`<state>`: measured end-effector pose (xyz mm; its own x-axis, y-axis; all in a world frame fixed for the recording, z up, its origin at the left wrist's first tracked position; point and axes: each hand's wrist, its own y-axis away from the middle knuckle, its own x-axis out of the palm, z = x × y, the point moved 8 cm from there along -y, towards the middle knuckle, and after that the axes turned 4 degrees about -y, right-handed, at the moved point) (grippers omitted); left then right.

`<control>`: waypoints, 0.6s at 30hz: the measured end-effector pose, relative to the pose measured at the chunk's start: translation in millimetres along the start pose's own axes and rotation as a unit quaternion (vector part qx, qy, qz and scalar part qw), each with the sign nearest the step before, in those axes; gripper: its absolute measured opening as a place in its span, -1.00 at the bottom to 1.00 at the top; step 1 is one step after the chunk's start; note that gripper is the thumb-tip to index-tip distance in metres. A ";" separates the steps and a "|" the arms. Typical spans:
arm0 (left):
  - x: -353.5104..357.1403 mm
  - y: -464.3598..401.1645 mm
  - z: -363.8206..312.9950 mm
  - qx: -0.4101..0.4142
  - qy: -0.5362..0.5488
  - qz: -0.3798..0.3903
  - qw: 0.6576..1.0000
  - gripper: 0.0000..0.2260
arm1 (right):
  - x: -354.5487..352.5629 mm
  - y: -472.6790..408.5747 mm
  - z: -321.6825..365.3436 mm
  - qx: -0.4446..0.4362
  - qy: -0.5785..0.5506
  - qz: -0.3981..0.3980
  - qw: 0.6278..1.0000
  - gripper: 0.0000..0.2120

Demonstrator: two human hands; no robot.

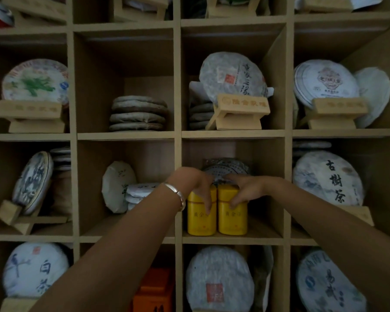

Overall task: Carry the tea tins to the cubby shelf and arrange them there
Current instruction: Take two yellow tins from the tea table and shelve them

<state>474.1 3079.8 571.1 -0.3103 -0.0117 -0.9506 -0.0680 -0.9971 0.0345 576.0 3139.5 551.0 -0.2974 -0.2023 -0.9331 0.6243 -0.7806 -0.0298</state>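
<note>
Two yellow tea tins stand upright side by side at the front of one cubby of the wooden cubby shelf (233, 134). My left hand (196, 184) grips the top of the left tin (200, 218), fingers curled down over its lid and front. On the right tin (233, 218), my right hand (245, 190) holds the lid the same way. A wrapped tea cake (226, 168) leans at the back of that cubby, partly hidden by my hands.
Wrapped round tea cakes fill the neighbouring cubbies, some on wooden stands (239, 113), others stacked flat (137, 113). An orange box (154, 289) sits in the cubby below left. The tins' cubby has free floor to the right of the tins.
</note>
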 end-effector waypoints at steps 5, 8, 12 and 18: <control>-8.2 8.0 -4.0 0.034 -0.020 -0.088 0.995 -0.22 | -16.3 10.2 1.2 -0.034 0.075 -0.054 0.995 0.04; -5.8 10.1 -5.0 0.040 -0.049 -0.113 0.992 -0.38 | -21.0 15.5 2.9 -0.046 0.106 -0.082 0.990 -0.07; -6.1 11.2 -6.3 0.039 -0.072 -0.136 0.987 -0.42 | -18.8 17.4 6.3 -0.059 0.115 -0.081 0.988 -0.25; -6.3 11.3 -3.0 0.036 -0.066 -0.134 0.988 -0.44 | -16.3 19.1 9.4 -0.065 0.093 -0.066 0.991 -0.27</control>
<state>478.2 3068.4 576.6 -0.3934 0.2667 -0.8798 -0.2301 -0.9551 -0.1866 586.0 3122.4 569.1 -0.2515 0.0193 -0.9677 0.6800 -0.7079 -0.1908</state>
